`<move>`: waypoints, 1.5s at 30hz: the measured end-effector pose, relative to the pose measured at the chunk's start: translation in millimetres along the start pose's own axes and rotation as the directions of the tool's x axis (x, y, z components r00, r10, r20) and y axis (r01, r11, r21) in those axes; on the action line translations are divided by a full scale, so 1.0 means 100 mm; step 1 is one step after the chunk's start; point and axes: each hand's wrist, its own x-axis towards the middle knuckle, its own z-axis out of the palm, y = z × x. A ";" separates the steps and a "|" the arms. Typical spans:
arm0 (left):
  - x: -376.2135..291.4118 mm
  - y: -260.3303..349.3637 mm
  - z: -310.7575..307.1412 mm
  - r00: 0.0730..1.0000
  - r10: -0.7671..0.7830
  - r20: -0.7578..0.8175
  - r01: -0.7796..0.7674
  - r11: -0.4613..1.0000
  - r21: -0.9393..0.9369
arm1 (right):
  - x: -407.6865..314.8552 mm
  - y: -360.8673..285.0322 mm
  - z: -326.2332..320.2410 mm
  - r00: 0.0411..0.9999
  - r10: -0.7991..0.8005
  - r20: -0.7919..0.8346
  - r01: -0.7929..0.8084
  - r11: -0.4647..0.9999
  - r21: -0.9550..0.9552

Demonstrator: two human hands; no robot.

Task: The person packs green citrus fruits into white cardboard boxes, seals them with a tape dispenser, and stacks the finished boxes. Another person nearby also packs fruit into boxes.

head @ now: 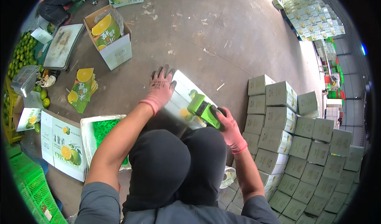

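A white printed carton (pixel 178 107) with orange pictures lies in front of my knees, its long side slanting away to the left. My left hand (pixel 159 85), in a pink glove with dark fingertips, rests flat against its far left edge, fingers spread. In the other pink glove, my right hand (pixel 230 127) grips a green tape dispenser (pixel 204 110). The dispenser's head sits over the carton's top face, near its right end. Whether tape touches the cardboard cannot be made out.
Stacked cartons (pixel 273 128) form a wall on the right. To the left are an open carton (pixel 117 55) of printed bags, a platform scale (pixel 64 45), loose green citrus fruit (pixel 25 52), flattened cartons (pixel 64 146), a foam box (pixel 86 125) and green crates (pixel 29 182). Another person's leg (pixel 55 8) shows upper left.
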 end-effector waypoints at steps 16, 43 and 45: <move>-0.14 0.20 0.00 0.939 -0.127 0.320 0.341 0.473 -0.812 | 0.36 -0.35 -0.17 0.976 0.087 0.199 -0.092 0.996 0.013; -0.33 -0.36 0.09 0.913 0.083 0.398 0.108 0.895 -0.433 | 0.75 -0.70 -0.49 0.817 0.350 0.459 -0.151 0.897 -0.414; -0.30 -0.35 0.04 0.900 0.150 0.410 0.037 0.910 -0.414 | 0.18 -0.52 -0.69 0.838 0.346 0.422 -0.117 0.869 -0.480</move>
